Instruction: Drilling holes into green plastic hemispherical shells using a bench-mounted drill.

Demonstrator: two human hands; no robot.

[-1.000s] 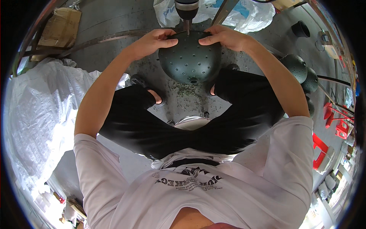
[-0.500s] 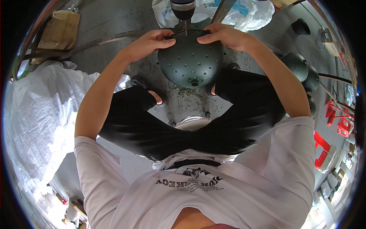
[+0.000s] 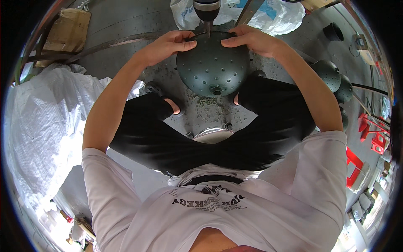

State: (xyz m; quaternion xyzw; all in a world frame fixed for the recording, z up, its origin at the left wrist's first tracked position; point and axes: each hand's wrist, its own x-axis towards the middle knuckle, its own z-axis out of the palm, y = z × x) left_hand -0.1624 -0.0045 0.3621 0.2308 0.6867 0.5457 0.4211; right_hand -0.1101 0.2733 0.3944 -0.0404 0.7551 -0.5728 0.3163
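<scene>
Both your hands grip the dark green dimpled dome [image 3: 213,67], which sits at the far middle of the scene, directly below the drill chuck [image 3: 206,9]: the left hand [image 3: 178,43] and the right hand [image 3: 252,40] each lay a thumb on its top, with the other fingers curled about the far edge, partly hidden. The drill bit [image 3: 208,30] comes down between your thumbs at that edge; whether it has bitten in, you cannot tell from here. To do this well, hold the dome firm and level on both sides, press evenly, and let no thumb creep toward the bit. Loose chips [image 3: 205,103] litter the floor between your feet, so mind your footing. Beyond the chuck lies a plastic bag [image 3: 281,19], best kept clear of it; more domes [image 3: 326,75] rest to the right, a white woven sheet [image 3: 50,122] to the left.
</scene>
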